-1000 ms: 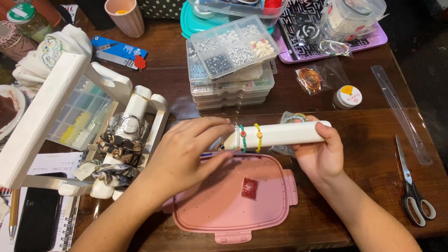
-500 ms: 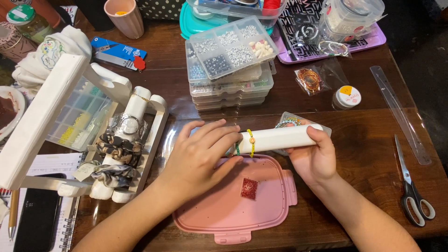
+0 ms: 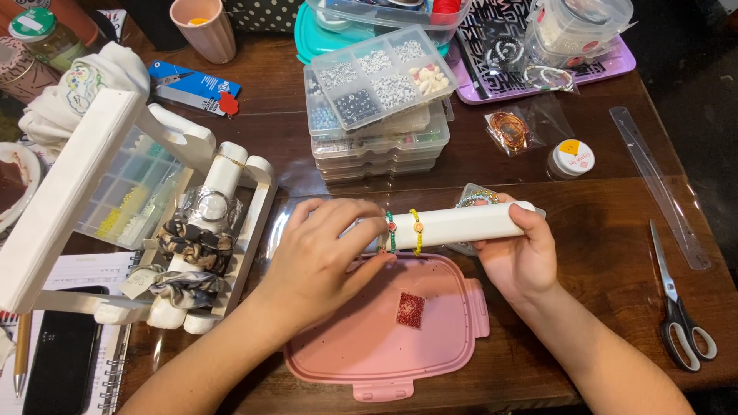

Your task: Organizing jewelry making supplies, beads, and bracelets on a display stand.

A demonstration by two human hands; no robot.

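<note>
Just above the pink lid (image 3: 369, 346), a smooth white cylindrical bracelet roll (image 3: 461, 224) lies level, its right end clasped by the right hand (image 3: 519, 257), while the left hand (image 3: 323, 261) pinches the green bracelet (image 3: 390, 233) beside a yellow bracelet (image 3: 416, 230).

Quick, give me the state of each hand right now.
Left hand: fingers closed around the white cylindrical bracelet roll at its beaded bracelets.
Right hand: gripping the roll's other end.

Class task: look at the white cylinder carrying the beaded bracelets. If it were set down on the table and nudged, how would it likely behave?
The white cylinder looks round and smooth, so it would probably roll. It seems stiff: the right hand grips one end and it stays straight. The bracelets might slow the rolling slightly.
</note>
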